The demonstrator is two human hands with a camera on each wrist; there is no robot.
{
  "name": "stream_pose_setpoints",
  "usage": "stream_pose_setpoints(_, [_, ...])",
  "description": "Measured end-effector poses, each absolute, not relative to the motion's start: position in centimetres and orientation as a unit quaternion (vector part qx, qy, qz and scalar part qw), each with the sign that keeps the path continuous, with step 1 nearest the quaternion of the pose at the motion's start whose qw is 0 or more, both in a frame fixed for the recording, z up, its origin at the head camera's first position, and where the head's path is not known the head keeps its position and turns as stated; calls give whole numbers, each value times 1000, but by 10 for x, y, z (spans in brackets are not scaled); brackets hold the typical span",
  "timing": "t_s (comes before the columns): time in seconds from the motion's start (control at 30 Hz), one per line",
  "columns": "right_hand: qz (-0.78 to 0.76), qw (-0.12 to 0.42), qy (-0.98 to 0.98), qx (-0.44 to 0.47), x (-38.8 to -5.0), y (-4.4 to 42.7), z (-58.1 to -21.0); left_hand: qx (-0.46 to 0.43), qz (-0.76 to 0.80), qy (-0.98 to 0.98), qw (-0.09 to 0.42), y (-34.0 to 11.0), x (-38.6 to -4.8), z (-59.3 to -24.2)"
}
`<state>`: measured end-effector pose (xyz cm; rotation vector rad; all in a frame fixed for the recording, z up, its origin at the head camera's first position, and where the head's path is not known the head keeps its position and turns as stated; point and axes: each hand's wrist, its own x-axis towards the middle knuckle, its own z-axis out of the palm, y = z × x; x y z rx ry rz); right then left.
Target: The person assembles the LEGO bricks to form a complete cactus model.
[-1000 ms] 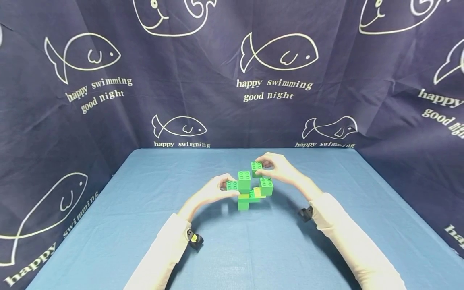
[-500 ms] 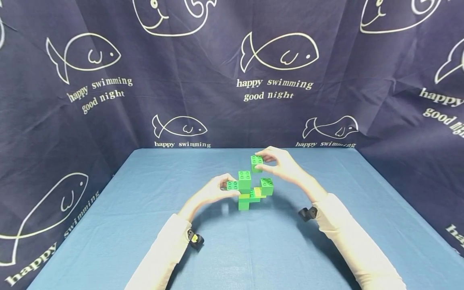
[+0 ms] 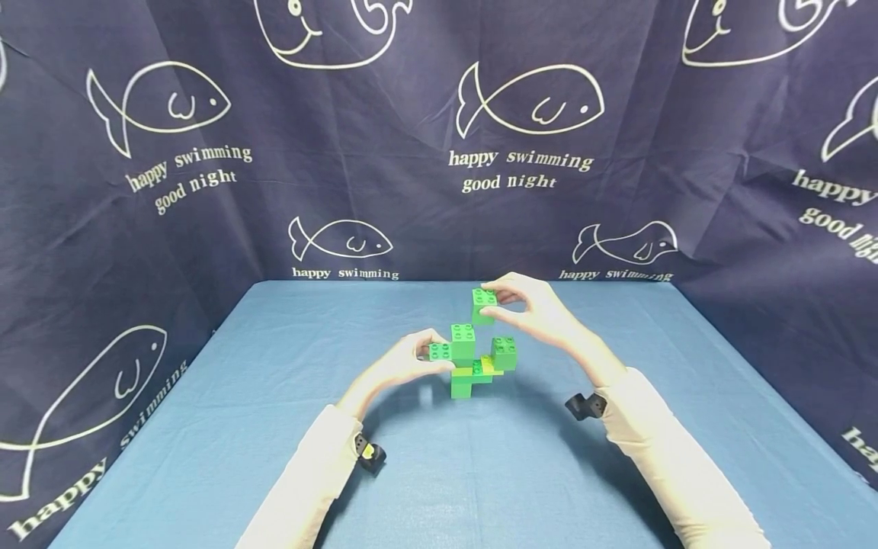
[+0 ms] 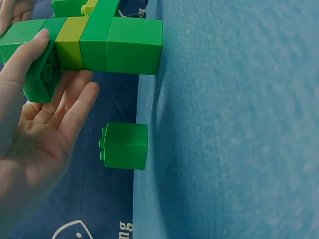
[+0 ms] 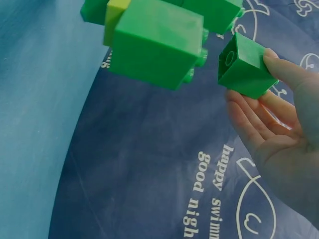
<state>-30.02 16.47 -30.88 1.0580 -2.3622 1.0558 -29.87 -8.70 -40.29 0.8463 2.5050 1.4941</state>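
A built piece of green and yellow-green toy building bricks (image 3: 462,387) stands mid-table, with a tall stack on its left and a raised green brick (image 3: 504,353) on its right arm. My left hand (image 3: 405,360) grips the stack's left side, its thumb and fingers around a jutting green brick (image 4: 40,82). A loose-looking green brick (image 3: 483,306) is pinched between thumb and fingers of my right hand (image 3: 531,309). It hangs above and behind the stack, apart from it; its hollow underside shows in the right wrist view.
In the left wrist view another green brick (image 4: 124,145) appears on the table, separate from the built piece; my left hand seems to hide it in the head view. A blue cloth covers the table (image 3: 439,473). A dark fish-print curtain (image 3: 439,191) encloses the back and sides.
My right hand has lifted its brick up and slightly left, out from between the stack and the right-hand brick. The left hand and the built piece have stayed put.
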Motion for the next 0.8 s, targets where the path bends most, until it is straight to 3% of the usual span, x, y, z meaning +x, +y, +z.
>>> stream_pose_setpoints(0.53, [377,152,-822,400,-290,155,-306,278,487,826,52,-86,-297,-401])
stream_pose_setpoints(0.8, [367,147,-823,406,-286,150,-306,287,491,821,59,-84,-276,-373])
